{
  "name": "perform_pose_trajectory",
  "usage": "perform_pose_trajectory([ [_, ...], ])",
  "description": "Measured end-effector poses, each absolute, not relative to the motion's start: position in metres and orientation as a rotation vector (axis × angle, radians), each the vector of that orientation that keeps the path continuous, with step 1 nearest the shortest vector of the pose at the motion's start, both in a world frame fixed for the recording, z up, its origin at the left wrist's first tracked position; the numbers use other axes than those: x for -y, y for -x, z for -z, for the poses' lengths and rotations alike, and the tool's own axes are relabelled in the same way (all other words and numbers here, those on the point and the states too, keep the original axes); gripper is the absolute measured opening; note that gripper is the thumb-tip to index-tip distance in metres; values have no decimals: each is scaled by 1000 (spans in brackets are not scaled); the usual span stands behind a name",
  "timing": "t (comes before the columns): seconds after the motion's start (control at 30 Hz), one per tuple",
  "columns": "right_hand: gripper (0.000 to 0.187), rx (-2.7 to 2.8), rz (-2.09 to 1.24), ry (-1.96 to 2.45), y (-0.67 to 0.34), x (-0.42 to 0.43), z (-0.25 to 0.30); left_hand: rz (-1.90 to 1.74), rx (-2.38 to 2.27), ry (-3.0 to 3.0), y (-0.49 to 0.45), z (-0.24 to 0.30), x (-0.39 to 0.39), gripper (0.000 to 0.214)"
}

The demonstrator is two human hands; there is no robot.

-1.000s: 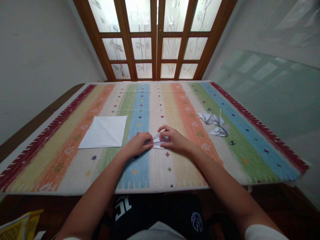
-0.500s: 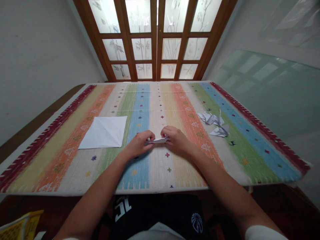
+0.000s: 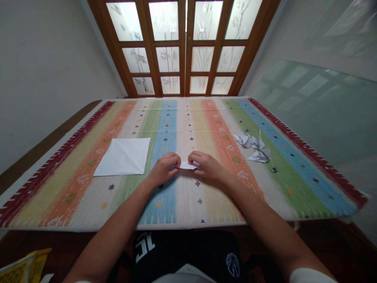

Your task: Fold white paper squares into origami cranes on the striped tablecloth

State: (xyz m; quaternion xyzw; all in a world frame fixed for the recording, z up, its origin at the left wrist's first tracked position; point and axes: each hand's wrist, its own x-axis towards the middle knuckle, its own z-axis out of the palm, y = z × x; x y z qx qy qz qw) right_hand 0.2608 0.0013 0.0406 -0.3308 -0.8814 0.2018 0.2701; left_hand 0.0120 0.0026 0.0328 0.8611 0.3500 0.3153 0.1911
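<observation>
From the head camera we look down a long table covered by a woven striped cloth [image 3: 188, 208], its coarse weave running through bands of red, yellow, orange, green and blue, dotted with small stitched crosses. At its centre, near our side, the left hand [image 3: 164, 169] and the right hand [image 3: 207, 167] come together over a folded white paper strip [image 3: 187, 165]. This narrow, flat piece lies between them, over the pale stripe beside the blue band. The fingertips [image 3: 176, 161] of both hands pinch its two ends, so the grip is closed on the paper from either side; we cannot tell whether it is lifted off the cloth or resting on it.

Left of the left hand, a smooth square white sheet [image 3: 122, 157] lies flat, its crease lines faintly showing. Right of the right hand, on the green band, sit crumpled, angular pieces of folded paper [image 3: 249, 140], their creases catching a dull sheen. Beyond the table stand wooden-framed doors [image 3: 182, 47] with frosted panes etched with bamboo. At the bottom, dark shorts [image 3: 185, 251] with white lettering show below the table edge, and a yellow packet [image 3: 25, 267] sits at the lower left corner.
</observation>
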Motion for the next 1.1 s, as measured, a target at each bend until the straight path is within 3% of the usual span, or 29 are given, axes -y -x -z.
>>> perform_pose_trajectory([
  [0.4,16,2518,-174,869,-260,-15,-31,-686,-925,-2423,-12,-34,-3,2],
  [0.8,26,2517,-470,894,-269,-10,-37,-656,-981,-2399,-13,-25,-7,9],
  [0.9,25,2535,-571,878,-275,-6,-43,-609,-1012,-2420,-13,-23,-7,11],
  [1.03,7,2530,-602,896,-276,-7,-42,-570,-1010,-2453,-11,-21,-10,17],
  [1.1,12,2531,-567,896,-274,-8,-39,-566,-1009,-2471,-11,-19,-12,19],
])
